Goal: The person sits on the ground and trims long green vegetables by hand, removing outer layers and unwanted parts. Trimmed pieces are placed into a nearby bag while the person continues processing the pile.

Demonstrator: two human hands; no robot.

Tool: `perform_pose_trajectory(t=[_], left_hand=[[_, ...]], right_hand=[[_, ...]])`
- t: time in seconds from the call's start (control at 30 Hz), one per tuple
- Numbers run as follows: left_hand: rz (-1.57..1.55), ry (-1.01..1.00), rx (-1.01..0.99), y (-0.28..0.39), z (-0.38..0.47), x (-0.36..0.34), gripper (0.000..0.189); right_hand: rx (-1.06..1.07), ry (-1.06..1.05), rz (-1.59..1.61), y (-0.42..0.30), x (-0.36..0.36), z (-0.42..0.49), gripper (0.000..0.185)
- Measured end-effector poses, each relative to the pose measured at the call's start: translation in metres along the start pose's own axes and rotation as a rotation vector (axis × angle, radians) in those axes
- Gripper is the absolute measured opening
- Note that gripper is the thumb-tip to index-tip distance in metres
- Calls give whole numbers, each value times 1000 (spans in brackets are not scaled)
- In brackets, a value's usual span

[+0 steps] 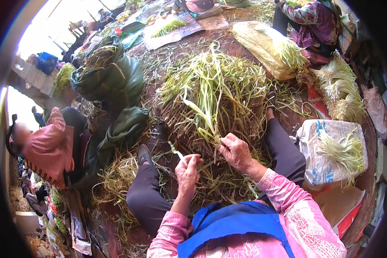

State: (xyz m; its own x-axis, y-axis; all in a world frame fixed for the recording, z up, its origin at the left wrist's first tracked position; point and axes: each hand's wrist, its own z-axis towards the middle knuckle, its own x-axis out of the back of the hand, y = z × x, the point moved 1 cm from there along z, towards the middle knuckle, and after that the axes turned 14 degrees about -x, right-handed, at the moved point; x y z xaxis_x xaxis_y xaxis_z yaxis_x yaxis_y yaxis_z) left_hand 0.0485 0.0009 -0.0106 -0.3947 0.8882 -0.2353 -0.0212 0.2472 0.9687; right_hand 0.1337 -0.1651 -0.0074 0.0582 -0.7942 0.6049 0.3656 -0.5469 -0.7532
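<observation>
My right hand [237,153] grips the lower end of a long plant with pale green leaves [209,119], whose leaves stretch away over a large heap of similar leafy stalks [245,77]. To its left, my left hand [187,171] pinches a short whitish stem piece [178,151] between thumb and fingers. The two hands are apart, between my knees and just before the heap. A smaller bunch of pale leaves [345,148] lies on a white woven sack [316,129] at the right.
A dark green sack [116,77] of stalks stands at the upper left, near a seated person [48,145]. A yellow sack [254,45] carries pale leaves; stacked bundles [340,90] lie beside it. Another person [316,25] sits at the upper right. Loose scraps [119,177] litter the ground.
</observation>
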Motion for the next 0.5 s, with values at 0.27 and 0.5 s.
perform_pose_trajectory(t=[0.27,0.5], left_hand=[[257,-33,-210,-17,-5,-4,15],[182,-46,-175,-12,-10,2,10]], right_hand=[[235,-61,-235,-27,-7,-41,22],[-292,-347,271,0,-7,-17,31]])
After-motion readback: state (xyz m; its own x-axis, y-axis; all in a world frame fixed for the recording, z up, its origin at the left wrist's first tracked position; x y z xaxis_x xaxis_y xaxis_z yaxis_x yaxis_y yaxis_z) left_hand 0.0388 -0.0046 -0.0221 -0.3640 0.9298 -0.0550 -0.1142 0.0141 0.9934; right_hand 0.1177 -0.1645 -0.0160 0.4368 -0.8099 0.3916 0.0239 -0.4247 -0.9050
